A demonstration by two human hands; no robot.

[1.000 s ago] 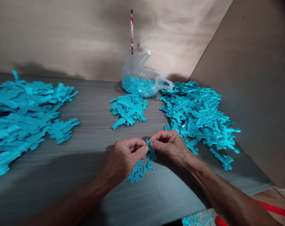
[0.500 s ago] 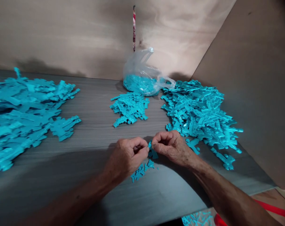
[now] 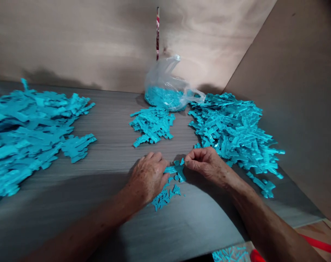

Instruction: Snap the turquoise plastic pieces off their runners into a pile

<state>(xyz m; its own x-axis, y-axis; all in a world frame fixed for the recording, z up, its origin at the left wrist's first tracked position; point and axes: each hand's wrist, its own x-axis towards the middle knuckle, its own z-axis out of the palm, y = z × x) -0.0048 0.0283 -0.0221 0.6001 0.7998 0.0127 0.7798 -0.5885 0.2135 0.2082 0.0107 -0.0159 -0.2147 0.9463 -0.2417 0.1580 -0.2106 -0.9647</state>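
Observation:
My left hand (image 3: 149,176) is closed over one end of a flat turquoise plastic piece (image 3: 171,169), low over the table; its fingertips are hidden behind the back of the hand. To the right, my right hand (image 3: 205,163) pinches a small pointed turquoise scrap (image 3: 182,161) between thumb and forefinger. Between the hands lie other turquoise bits, among them a small round one (image 3: 176,178). Just in front of my left hand is a little heap of broken turquoise scraps (image 3: 165,198).
A large pile of flat turquoise pieces (image 3: 31,134) covers the left side, another pile (image 3: 231,134) the right. A smaller heap (image 3: 153,125) lies mid-table before a clear plastic bag (image 3: 165,87) of turquoise parts. Wooden boards (image 3: 86,40) stand behind and right. Thin turquoise strips (image 3: 231,254) lie below the table's edge.
My left hand has turned from a raised pinch to palm down over the flat piece. My right hand has moved slightly right, apart from the left, with the small scrap.

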